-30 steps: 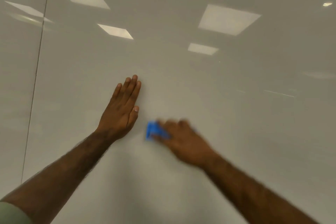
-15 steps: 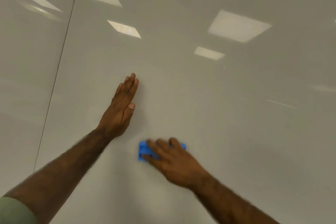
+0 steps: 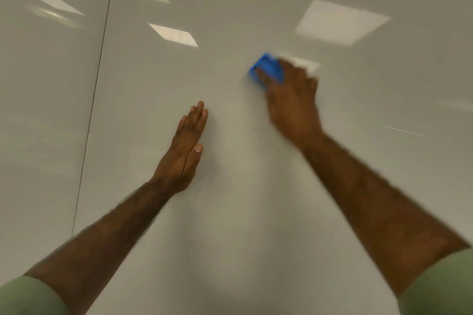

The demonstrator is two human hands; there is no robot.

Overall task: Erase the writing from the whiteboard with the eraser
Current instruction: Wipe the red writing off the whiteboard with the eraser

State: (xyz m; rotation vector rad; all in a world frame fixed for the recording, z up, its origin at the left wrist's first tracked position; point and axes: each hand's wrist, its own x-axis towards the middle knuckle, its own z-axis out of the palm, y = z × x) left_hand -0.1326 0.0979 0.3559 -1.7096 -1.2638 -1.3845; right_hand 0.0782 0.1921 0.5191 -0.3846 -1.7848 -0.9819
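Observation:
The glossy white whiteboard [image 3: 256, 212] fills the view, and I see no writing on it. My right hand [image 3: 294, 102] presses a blue eraser [image 3: 266, 69] against the board, up and to the right of centre; hand and eraser are blurred by motion. My left hand [image 3: 185, 151] lies flat on the board, fingers together and pointing up, holding nothing. It is below and to the left of the eraser.
A thin dark vertical seam [image 3: 94, 94] splits the board into panels at the left. Reflections of ceiling lights [image 3: 340, 22] show across the upper board. A faint pale streak [image 3: 404, 131] sits at the right.
My right hand has swept the eraser up and to the right, from below my left hand to above it. My left hand has stayed flat on the board.

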